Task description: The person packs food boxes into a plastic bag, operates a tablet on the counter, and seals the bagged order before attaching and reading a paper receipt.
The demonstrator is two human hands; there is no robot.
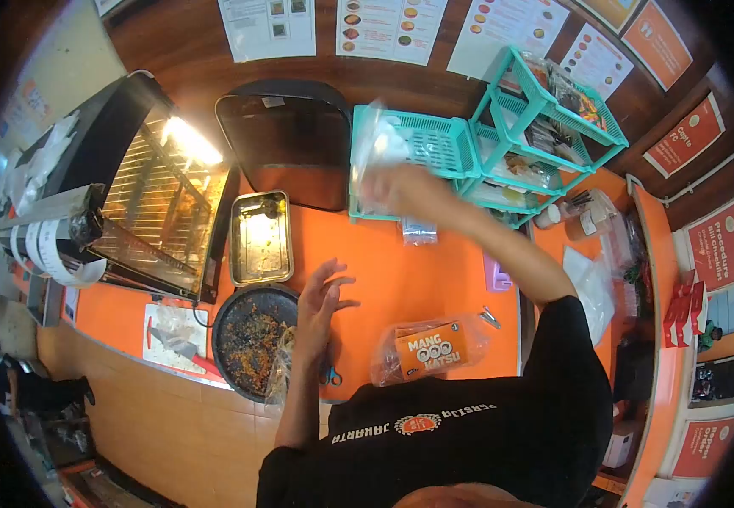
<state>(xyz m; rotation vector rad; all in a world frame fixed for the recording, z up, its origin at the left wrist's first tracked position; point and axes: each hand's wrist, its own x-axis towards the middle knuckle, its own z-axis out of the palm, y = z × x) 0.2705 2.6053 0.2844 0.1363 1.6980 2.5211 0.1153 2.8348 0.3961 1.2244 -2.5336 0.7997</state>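
Note:
My right hand (386, 186) reaches over the left end of a teal plastic basket (430, 140), slightly blurred, with its fingers closed around a clear plastic bag (370, 152). White bundles lie in the basket beside it. My left hand (321, 296) hovers above the orange counter with fingers spread and nothing in them. Under that forearm is a round black pan (252, 339) of browned crumbs, with a crumpled clear bag (279, 372) at its right edge. In front of my body lies an orange-labelled packet (434, 349) in clear plastic, reading "MANG OOO HATSU".
A lit glass warmer (159, 199) stands at the left, by a metal tray (262, 237) and a black bin (286, 140). A red-handled knife (189, 349) rests on a white board. Scissors (329, 375) lie near my body; a tiered teal rack (536, 127) stands back right.

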